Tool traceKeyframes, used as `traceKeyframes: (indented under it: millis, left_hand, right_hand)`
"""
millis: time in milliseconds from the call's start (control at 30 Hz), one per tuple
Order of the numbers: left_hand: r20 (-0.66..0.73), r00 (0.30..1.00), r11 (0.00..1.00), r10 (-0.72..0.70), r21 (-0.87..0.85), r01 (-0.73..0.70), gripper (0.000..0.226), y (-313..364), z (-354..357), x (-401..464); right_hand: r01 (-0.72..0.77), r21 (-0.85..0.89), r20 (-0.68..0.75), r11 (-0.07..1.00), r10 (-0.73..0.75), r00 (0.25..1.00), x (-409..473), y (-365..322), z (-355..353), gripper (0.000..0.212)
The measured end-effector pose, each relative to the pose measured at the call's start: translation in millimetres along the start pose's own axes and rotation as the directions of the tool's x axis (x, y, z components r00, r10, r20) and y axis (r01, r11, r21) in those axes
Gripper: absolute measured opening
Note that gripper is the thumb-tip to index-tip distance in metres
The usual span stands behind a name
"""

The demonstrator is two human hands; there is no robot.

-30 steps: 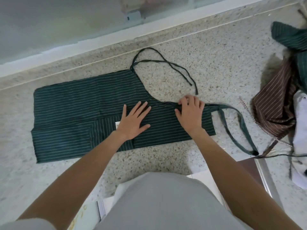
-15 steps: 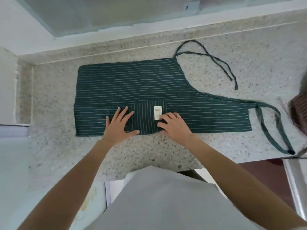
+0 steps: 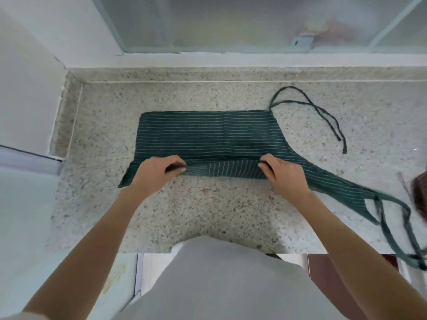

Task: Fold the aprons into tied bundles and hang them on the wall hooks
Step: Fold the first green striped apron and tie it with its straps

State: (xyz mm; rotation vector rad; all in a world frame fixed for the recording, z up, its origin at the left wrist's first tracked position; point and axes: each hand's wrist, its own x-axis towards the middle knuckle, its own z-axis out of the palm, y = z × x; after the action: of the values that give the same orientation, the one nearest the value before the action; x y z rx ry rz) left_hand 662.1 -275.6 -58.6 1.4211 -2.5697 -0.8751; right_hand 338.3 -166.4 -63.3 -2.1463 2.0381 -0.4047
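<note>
Pinching the apron's near edge, both our hands curl round the cloth: the left hand takes it toward the hem end, thumb and fingers closed on a raised fold, and the right hand takes it nearer the bib, fingers tucked over the same lifted edge. Between the two grips the edge stands up off the worktop in a narrow band, its stripes running crosswise to those of the flat part.

We see the apron, dark green with thin pale stripes, lying lengthwise across the speckled stone worktop, its far half flat. Its bib end tapers away to our right, blurred. From the far right corner the waist ties loop out and lie loose on the stone. The neck strap trails off the bib toward the worktop's front edge at the right.

At the right border a brown cloth shows only in part. Behind the worktop runs a white ledge under a frosted window. Our light grey top fills the bottom of the view.
</note>
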Motion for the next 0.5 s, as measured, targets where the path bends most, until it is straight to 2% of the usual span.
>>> traceKeyframes:
  millis: [100,167,233,333,500]
  left_hand:
    - [-0.13,0.99,0.985,0.061,0.168,-0.038,0.025,-2.8,-26.0,39.6]
    - [-0.129,0.991,0.955,0.03,0.296,0.009,0.031,-4.2,-37.3,71.6]
    - [-0.08,0.996,0.925,-0.041,0.375,0.068,0.031,-5.5,-40.0,104.1]
    - [-0.022,0.989,0.918,-0.148,0.367,0.146,0.029,-11.8,-30.9,136.8]
    - [-0.071,0.966,0.88,-0.25,0.4,0.257,0.03,-30.7,-7.9,155.4]
  right_hand:
    - [0.055,-0.09,-0.088,0.994,-0.063,0.994,45.2,17.9,-11.7,0.029]
    - [0.046,-0.074,-0.086,0.996,-0.052,0.995,74.3,30.6,-10.8,0.022]
    - [0.024,-0.073,0.003,0.997,-0.024,1.0,103.6,44.5,-5.4,0.016]
    - [-0.081,-0.052,0.178,0.995,0.089,0.98,136.8,59.2,7.9,0.024]
    - [-0.161,-0.032,0.372,0.986,0.161,0.914,170.3,64.9,25.7,0.031]
